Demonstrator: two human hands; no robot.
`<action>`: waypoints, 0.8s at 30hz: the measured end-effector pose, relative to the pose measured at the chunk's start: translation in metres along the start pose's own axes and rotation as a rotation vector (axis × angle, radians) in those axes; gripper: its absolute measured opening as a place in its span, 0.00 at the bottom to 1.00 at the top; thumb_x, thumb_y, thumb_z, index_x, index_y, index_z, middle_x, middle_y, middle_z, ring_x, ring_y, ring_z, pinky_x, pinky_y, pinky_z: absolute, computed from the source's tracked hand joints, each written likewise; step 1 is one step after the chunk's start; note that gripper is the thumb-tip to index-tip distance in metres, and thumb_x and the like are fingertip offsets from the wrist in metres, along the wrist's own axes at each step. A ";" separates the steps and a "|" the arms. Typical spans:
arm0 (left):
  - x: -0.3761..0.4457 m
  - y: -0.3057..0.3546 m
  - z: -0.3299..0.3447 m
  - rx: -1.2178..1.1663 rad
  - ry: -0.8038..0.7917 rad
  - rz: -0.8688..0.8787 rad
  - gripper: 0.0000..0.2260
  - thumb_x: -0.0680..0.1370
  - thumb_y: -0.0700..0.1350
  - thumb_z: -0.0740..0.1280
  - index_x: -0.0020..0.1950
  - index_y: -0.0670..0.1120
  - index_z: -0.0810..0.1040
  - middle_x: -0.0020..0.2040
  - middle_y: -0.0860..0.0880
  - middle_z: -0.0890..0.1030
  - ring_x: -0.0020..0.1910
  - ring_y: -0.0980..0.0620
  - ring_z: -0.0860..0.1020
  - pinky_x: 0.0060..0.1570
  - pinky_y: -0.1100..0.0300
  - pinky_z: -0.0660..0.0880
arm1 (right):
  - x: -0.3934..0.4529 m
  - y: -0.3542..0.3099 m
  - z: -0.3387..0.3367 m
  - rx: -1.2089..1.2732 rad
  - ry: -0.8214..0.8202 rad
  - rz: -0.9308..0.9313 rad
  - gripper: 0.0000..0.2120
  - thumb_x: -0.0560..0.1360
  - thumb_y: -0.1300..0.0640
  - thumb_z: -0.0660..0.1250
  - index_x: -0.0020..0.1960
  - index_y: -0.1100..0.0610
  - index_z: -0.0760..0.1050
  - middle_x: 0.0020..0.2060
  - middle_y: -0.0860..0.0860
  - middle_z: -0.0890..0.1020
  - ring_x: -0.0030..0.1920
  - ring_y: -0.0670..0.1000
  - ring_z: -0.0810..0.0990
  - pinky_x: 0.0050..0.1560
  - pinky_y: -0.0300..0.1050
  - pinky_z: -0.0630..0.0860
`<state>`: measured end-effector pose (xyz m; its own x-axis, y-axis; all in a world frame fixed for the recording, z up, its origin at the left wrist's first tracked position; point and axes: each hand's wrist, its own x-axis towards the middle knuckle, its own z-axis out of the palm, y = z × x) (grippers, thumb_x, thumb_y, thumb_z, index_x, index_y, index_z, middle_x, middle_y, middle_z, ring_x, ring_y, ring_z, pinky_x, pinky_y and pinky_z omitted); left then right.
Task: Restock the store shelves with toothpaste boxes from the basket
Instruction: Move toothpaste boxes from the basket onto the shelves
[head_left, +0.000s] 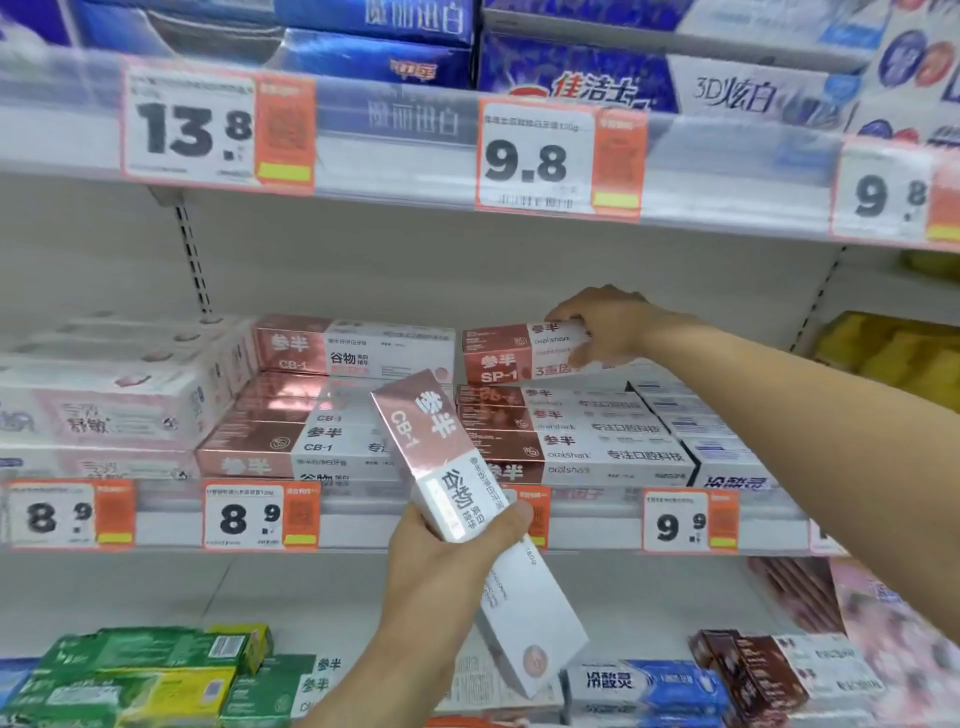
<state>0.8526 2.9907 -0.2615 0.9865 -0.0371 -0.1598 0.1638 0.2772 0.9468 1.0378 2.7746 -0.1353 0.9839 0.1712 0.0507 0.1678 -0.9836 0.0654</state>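
- Nearest, six o'clock: our left hand (447, 566) grips a CB-1 box (467, 514), tilted, off the shelf.
- Farther, two o'clock: our right hand (605, 325) pinches an SP-1 box (511, 353) atop its stack (571, 441).
- Judged: placing step; next, seat SP-1 squarely, then CB-1 onto the pile at ten o'clock (291, 441).

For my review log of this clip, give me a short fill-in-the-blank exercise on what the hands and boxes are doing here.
1. The left hand grips a tilted box marked ____.
2. The right hand holds the SP-1 box on top of the ____ shelf's stack.
3. The price tag straight above the SP-1 box reads ____.

Missing words: CB-1; middle; 9.8
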 end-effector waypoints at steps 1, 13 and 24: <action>0.000 0.000 0.000 -0.003 -0.003 0.003 0.19 0.68 0.44 0.80 0.57 0.46 0.80 0.45 0.52 0.87 0.42 0.55 0.86 0.32 0.69 0.77 | 0.004 0.000 0.001 0.006 -0.018 0.000 0.30 0.73 0.51 0.75 0.72 0.44 0.70 0.67 0.45 0.75 0.63 0.52 0.74 0.67 0.55 0.70; 0.001 0.002 0.003 0.009 -0.024 0.026 0.17 0.69 0.42 0.79 0.56 0.47 0.80 0.42 0.54 0.87 0.39 0.57 0.85 0.30 0.71 0.75 | 0.001 0.012 -0.012 0.154 -0.101 -0.042 0.31 0.72 0.52 0.77 0.72 0.47 0.71 0.65 0.51 0.78 0.62 0.53 0.76 0.64 0.49 0.72; 0.003 -0.002 0.005 0.021 -0.022 0.020 0.20 0.68 0.45 0.80 0.57 0.48 0.80 0.44 0.54 0.87 0.41 0.56 0.85 0.37 0.65 0.76 | -0.003 0.012 0.008 0.214 -0.184 -0.090 0.34 0.69 0.48 0.79 0.72 0.44 0.71 0.66 0.51 0.76 0.65 0.52 0.74 0.68 0.50 0.70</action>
<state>0.8558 2.9856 -0.2623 0.9894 -0.0528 -0.1353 0.1444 0.2581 0.9553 1.0368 2.7622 -0.1424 0.9557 0.2648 -0.1281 0.2450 -0.9576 -0.1515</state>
